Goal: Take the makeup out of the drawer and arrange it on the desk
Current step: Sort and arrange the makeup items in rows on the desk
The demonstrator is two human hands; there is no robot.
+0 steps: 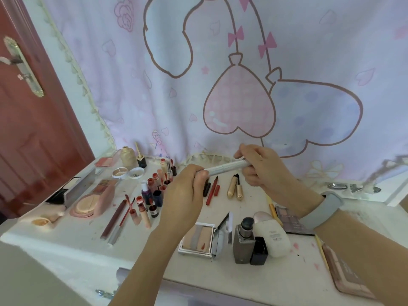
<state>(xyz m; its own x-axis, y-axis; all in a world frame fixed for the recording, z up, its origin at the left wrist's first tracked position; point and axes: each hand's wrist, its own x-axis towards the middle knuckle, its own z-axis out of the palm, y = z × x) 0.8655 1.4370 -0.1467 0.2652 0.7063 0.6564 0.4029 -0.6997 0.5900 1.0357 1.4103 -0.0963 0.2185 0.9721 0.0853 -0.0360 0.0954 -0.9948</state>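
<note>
Left hand (187,191) and right hand (262,166) each curled round one end of slim silver tube (227,167), held above desk (220,281). Tube's long axis runs left-right, right end slightly higher; both hands equally close. Smooth metallic cylinder, seam near middle. Below, just beyond: gold mascara tubes (234,188), red pencil (212,191). Nearer: open compact (198,239), matte powder pans.

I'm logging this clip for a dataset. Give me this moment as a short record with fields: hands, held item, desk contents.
left hand: left hand grips one end of the silver tube
right hand: right hand grips the other end
held item: silver tube, roughly level above the desk
desk contents: open contour palette, gold mascara, white bottle, red lip pencil
</note>
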